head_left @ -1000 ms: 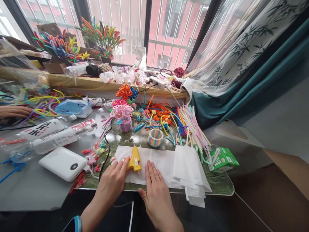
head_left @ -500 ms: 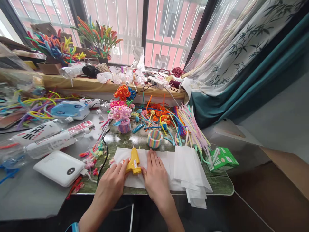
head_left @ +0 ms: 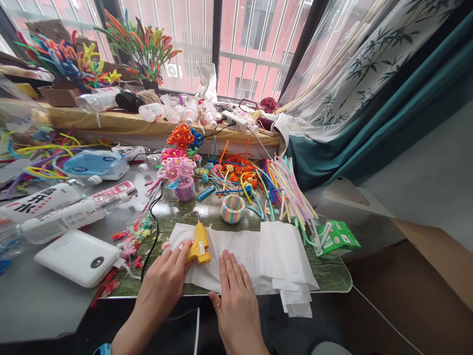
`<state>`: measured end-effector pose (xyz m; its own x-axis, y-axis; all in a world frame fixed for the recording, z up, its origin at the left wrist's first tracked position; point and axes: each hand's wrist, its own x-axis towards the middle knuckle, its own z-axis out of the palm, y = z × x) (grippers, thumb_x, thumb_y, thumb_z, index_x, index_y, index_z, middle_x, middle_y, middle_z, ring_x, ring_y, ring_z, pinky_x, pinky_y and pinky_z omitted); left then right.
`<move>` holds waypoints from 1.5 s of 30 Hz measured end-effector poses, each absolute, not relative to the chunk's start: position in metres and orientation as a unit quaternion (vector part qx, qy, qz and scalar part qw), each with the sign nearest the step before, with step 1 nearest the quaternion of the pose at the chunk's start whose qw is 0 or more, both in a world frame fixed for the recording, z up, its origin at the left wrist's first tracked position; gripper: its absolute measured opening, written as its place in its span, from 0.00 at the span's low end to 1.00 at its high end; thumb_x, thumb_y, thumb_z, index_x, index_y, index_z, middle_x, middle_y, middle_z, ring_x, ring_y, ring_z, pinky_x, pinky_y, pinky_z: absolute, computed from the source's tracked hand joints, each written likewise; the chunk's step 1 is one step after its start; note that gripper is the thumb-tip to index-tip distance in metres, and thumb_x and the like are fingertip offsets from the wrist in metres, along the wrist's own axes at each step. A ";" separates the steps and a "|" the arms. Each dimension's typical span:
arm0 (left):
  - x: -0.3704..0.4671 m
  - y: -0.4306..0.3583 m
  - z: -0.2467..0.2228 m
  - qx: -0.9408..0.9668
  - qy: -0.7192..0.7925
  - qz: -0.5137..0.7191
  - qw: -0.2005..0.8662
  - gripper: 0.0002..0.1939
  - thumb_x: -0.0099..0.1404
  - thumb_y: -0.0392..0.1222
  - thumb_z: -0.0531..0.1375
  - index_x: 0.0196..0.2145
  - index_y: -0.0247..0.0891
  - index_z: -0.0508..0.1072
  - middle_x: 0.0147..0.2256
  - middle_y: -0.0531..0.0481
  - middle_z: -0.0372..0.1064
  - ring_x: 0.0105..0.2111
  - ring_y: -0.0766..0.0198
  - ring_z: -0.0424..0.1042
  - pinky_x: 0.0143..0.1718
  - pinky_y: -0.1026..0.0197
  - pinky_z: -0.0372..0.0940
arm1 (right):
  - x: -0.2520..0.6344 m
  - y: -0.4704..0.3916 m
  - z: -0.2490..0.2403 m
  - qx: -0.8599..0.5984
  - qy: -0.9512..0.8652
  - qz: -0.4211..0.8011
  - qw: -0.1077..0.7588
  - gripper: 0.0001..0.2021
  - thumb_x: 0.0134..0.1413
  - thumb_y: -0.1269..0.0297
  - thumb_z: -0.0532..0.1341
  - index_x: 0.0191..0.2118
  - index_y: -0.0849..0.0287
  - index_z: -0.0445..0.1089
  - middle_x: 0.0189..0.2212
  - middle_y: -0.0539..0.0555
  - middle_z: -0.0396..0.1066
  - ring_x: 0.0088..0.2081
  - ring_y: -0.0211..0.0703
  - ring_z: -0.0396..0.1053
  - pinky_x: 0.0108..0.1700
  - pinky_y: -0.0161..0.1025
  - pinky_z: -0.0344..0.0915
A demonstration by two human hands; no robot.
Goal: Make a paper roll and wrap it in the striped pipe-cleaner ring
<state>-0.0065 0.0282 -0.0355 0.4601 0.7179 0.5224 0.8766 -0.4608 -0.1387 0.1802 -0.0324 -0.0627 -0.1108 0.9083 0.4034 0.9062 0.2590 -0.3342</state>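
"Hands?"
"My left hand [head_left: 161, 282] touches the glue gun [head_left: 200, 242], can't tell if gripping; my right hand [head_left: 238, 306] lies open on the white sheet [head_left: 244, 242] beneath"
"Handling?"
"Probably light, stiff gun, best by its handle; soft sheet"

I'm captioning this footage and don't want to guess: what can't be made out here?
Head view, hidden: the left hand's palm and its hold on the glue gun, behind the hand's back.
Head view, hidden: the white sheet beneath the right hand.
Head view, cut off by the bottom edge: the blue wristband.
Head view, too small: the glue gun's label.
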 end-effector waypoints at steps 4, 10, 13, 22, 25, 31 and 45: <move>-0.007 0.029 -0.037 -0.831 -0.475 -0.207 0.202 0.21 0.74 0.41 0.48 0.58 0.28 0.66 0.42 0.41 0.77 0.37 0.54 0.73 0.39 0.55 0.66 | 0.187 -0.031 -0.053 -0.568 -0.764 0.045 0.304 0.29 0.68 0.55 0.53 0.69 0.62 0.53 0.67 0.58 0.56 0.66 0.53 0.58 0.65 0.50 0.60; -0.008 0.029 -0.037 -0.830 -0.484 -0.186 0.208 0.21 0.74 0.43 0.47 0.58 0.28 0.66 0.41 0.41 0.76 0.39 0.54 0.74 0.44 0.54 0.67 | 0.207 -0.057 -0.034 -0.538 -0.631 0.177 0.530 0.14 0.65 0.63 0.59 0.53 0.51 0.75 0.47 0.54 0.78 0.48 0.46 0.76 0.51 0.38 0.72; -0.009 0.029 -0.035 -0.828 -0.490 -0.179 0.207 0.22 0.75 0.44 0.47 0.58 0.29 0.67 0.39 0.42 0.76 0.38 0.53 0.74 0.42 0.54 0.67 | 0.220 -0.069 -0.023 -0.563 -0.495 0.276 0.601 0.04 0.55 0.61 0.68 0.33 0.52 0.80 0.29 0.51 0.79 0.30 0.43 0.77 0.35 0.34 0.74; -0.008 0.031 -0.015 -0.805 -0.530 -0.182 0.195 0.23 0.75 0.45 0.44 0.55 0.31 0.70 0.36 0.42 0.74 0.37 0.53 0.73 0.37 0.56 0.65 | 0.228 -0.042 0.015 -0.472 -0.285 0.479 0.683 0.15 0.41 0.53 0.75 0.22 0.59 0.76 0.18 0.53 0.74 0.17 0.38 0.71 0.16 0.29 0.64; -0.008 0.035 -0.011 -0.799 -0.544 -0.185 0.178 0.22 0.74 0.45 0.46 0.56 0.30 0.69 0.36 0.42 0.74 0.37 0.52 0.73 0.37 0.55 0.65 | 0.222 -0.034 0.025 -0.420 -0.240 0.537 0.691 0.18 0.38 0.52 0.76 0.21 0.60 0.74 0.14 0.50 0.70 0.14 0.36 0.68 0.13 0.26 0.58; -0.006 0.044 -0.005 -0.781 -0.580 -0.180 0.147 0.22 0.74 0.45 0.46 0.58 0.33 0.68 0.36 0.43 0.74 0.39 0.51 0.72 0.39 0.54 0.65 | 0.217 -0.020 0.042 -0.381 -0.173 0.602 0.680 0.21 0.32 0.49 0.78 0.20 0.61 0.73 0.13 0.47 0.67 0.13 0.29 0.61 0.14 0.24 0.54; 0.031 0.024 0.017 -0.758 -0.601 -0.224 0.118 0.17 0.72 0.43 0.51 0.52 0.36 0.73 0.38 0.42 0.74 0.38 0.52 0.71 0.40 0.52 0.64 | 0.204 -0.024 0.057 -0.254 -0.166 0.725 0.619 0.17 0.55 0.58 0.68 0.48 0.61 0.78 0.12 0.41 0.56 0.15 0.25 0.43 0.18 0.26 0.45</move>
<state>0.0311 0.0239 0.0170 0.1772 0.8578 0.4825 0.9641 -0.2497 0.0900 0.2043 -0.0242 0.0572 -0.1059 0.9811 -0.1620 -0.8121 -0.1793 -0.5553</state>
